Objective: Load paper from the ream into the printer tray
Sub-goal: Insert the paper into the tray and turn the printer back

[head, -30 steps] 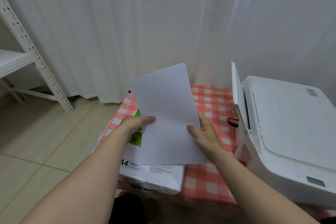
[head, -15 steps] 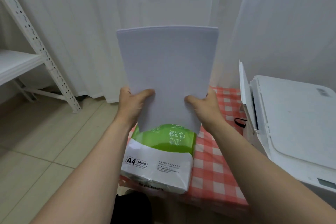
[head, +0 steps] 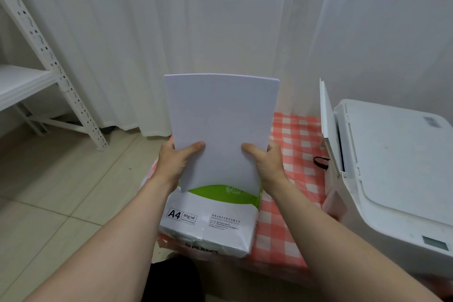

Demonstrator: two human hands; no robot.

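Note:
A stack of white paper [head: 221, 120] stands upright, its lower edge resting on or just above the ream. My left hand [head: 175, 160] grips its left edge and my right hand [head: 266, 163] grips its right edge, thumbs on the near face. Below lies the ream [head: 210, 220], a white and green A4 package on the table. To the right stands the white printer [head: 394, 167], lid shut, with its rear paper tray [head: 328, 125] flipped up at the printer's left side.
A table with a red and white checked cloth [head: 294, 154] carries the ream and printer. A black cable loop [head: 321, 162] lies by the printer. White curtains hang behind. A white metal shelf [head: 44, 73] stands on the tiled floor at the left.
The stack was lifted off the ream and turned upright, then lowered until its bottom edge sits at the ream. Both hands kept their hold.

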